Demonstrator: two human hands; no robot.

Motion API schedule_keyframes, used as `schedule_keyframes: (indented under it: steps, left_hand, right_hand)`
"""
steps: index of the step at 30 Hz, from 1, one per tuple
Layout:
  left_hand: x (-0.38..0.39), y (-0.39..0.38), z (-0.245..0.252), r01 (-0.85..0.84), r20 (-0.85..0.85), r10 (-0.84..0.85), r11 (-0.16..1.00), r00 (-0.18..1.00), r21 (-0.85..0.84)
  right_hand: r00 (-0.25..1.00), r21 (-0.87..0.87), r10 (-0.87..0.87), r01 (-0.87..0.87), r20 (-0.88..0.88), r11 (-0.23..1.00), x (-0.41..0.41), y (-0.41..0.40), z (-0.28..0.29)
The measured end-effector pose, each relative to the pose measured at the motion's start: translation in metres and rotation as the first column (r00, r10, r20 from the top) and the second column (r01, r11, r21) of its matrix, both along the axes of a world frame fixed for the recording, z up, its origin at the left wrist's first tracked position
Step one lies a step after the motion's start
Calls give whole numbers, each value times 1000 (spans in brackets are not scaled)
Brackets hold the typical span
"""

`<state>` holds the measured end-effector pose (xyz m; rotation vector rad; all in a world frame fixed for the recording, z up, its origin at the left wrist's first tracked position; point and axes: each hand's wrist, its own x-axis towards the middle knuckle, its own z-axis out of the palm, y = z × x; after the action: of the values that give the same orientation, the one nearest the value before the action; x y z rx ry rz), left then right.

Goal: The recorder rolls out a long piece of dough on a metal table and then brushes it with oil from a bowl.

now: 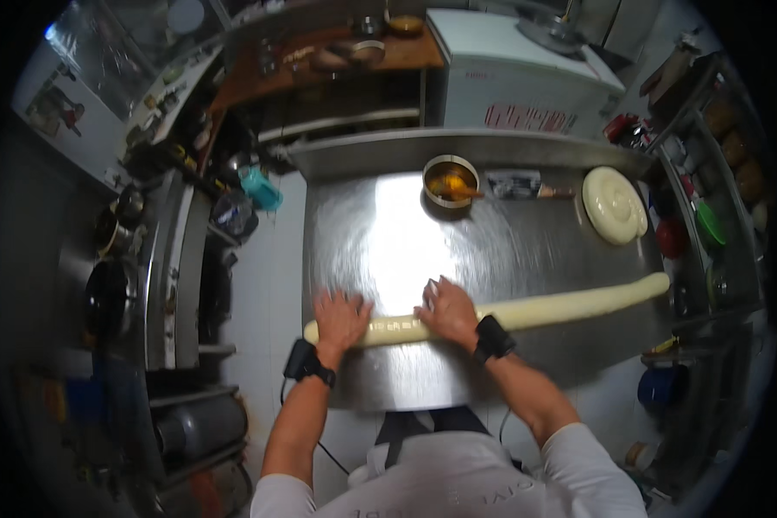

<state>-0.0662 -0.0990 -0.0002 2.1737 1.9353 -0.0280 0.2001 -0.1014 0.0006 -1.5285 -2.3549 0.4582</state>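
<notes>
A long rope of pale dough (557, 307) runs across the front half of the stainless steel table (524, 246), its right part reaching toward the table's right edge. Near its left end, my left hand (342, 318) lies palm down on top of the dough with fingers spread. My right hand (449, 311) rests flat over the rope's middle-left stretch, fingers apart. Neither hand grips the dough. Between them the dough's surface looks shiny. A coiled round of dough (614, 205) sits at the back right of the table.
Toward the back stands a metal pot (450, 160) holding yellow-orange liquid and a wooden-handled tool. Beside it lie a flat packet (513, 184) and a wooden-handled implement (560, 193). A raised steel backsplash (375, 155) borders the far side. Shelving (719, 194) stands to the right.
</notes>
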Motion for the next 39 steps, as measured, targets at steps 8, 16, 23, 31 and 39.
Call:
schedule_keyframes:
  steps: [8,16,23,31,39]
  left_hand:
    - [-4,-170,-33,183,134,-210,965,968,190]
    - [13,-68,-24,145,138,-156,986,978,88]
    - [14,23,-19,277,232,-241,951,942,-138]
    - [-4,-99,-30,313,57,-319,945,946,101]
    - [-7,34,-29,317,96,-337,932,937,175]
  right_hand:
    - [994,56,67,-62,-82,996,-2,-131,3]
    - [992,-43,-8,13,127,999,-7,-43,-11]
    - [982,-401,-51,-27,-184,916,-11,-15,-28]
    - [994,121,11,-24,108,992,-37,-98,-40]
    - [995,-329,71,-88,-65,940,-63,13,-28]
